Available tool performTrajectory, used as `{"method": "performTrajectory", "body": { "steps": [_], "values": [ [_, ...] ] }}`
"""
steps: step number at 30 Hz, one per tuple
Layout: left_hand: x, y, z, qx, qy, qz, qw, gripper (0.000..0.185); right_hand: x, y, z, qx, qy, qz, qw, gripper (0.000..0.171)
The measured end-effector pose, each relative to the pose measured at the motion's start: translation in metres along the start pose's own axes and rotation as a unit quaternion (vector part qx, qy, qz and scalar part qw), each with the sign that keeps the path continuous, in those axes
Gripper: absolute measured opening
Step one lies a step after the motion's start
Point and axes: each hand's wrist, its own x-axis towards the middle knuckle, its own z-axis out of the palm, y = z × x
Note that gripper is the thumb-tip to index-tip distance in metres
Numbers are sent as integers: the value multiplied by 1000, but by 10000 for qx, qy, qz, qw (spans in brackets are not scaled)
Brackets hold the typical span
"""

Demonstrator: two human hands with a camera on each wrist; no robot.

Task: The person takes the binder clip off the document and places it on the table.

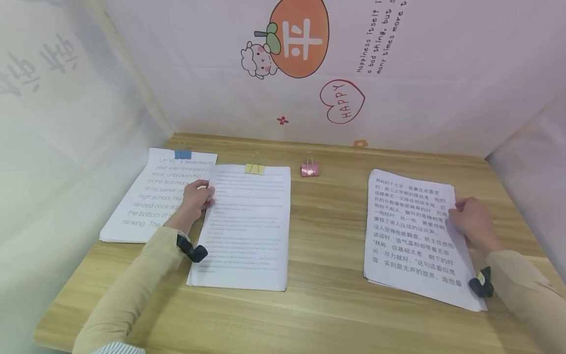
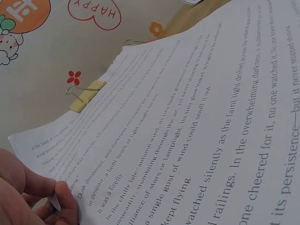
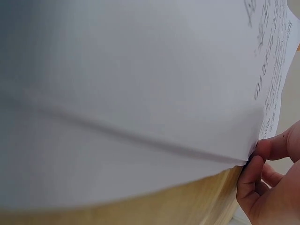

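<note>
1. Left hand [image 1: 196, 200] pinches the left edge of the middle stack of white printed English sheets [image 1: 247, 226]; thumb and fingers are curled on the paper edge, confirmed in the left wrist view [image 2: 51, 199].
2. That middle stack lies flat on the light wooden desk [image 1: 327, 236], bound at its top edge by a yellow binder clip [image 1: 255, 168]. The clip also shows in the left wrist view [image 2: 87, 96].
3. Right hand [image 1: 473, 223] grips the right edge of the unclipped stack of white sheets printed with Chinese text [image 1: 413, 231]. In the right wrist view the fingers [image 3: 267, 150] clamp the paper edge and the sheets are lifted slightly off the desk there.
4. The Chinese stack sits on the right side of the desk, well apart from the middle stack, with loose sheets fanned a little at its bottom edge.
5. A third stack of white sheets with large English print [image 1: 156, 196] lies far left, held by a blue binder clip [image 1: 183, 154] at the top. Its right edge is tucked under the middle stack.
6. A pink binder clip [image 1: 310, 169] lies loose on the desk between the middle and right stacks, near the back.
7. Both forearms wear beige sleeves [image 1: 132, 290], each with a black wrist-mounted device [image 1: 193, 251].
8. White cartoon-printed backdrop [image 1: 336, 64] surrounds the desk on three sides.
</note>
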Motion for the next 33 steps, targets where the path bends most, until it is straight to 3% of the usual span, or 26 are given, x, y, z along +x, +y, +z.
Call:
{"method": "performTrajectory", "body": {
  "steps": [10,25,33],
  "values": [
    [-6,-4,17,-295,-151,3,9995,43,-2,1,1,41,90,-38,9999,57],
    [-9,-10,39,-348,-306,170,9988,38,-3,0,0,80,157,85,9998,58],
    [-13,-9,49,-436,-301,-17,9986,37,-9,-18,4,-81,262,-722,9970,55]
  ]
}}
